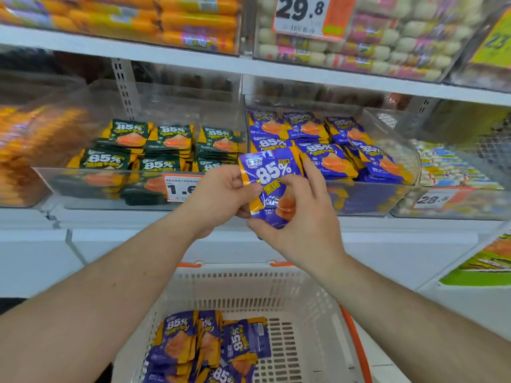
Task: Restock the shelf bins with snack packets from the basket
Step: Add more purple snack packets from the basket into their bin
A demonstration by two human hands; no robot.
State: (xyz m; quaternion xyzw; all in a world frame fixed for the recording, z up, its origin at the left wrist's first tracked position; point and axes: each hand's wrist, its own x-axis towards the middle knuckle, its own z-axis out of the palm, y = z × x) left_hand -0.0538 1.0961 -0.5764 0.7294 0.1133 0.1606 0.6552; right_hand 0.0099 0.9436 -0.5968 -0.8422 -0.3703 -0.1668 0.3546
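Nearest the camera, a white perforated plastic basket with orange handles holds a loose heap of purple-and-orange snack packets in its left half; several show "85%" in white. Above the basket, both hands meet on a single purple-and-orange foil snack packet held upright, its long axis running top to bottom and tilted slightly, printed face toward the camera, "85%" reading right way up. The left hand pinches its left edge; the right hand curls round its lower right side, thumb under the bottom edge.

Just behind the packet stands a clear plastic shelf bin stacked with matching purple packets, all marked "85%". The neighbouring clear bin on the left holds dark green-and-orange packets, also "85%", with a price tag starting "1.". Further right a tag reads "28.8". On the upper shelf a large tag reads "29.8".
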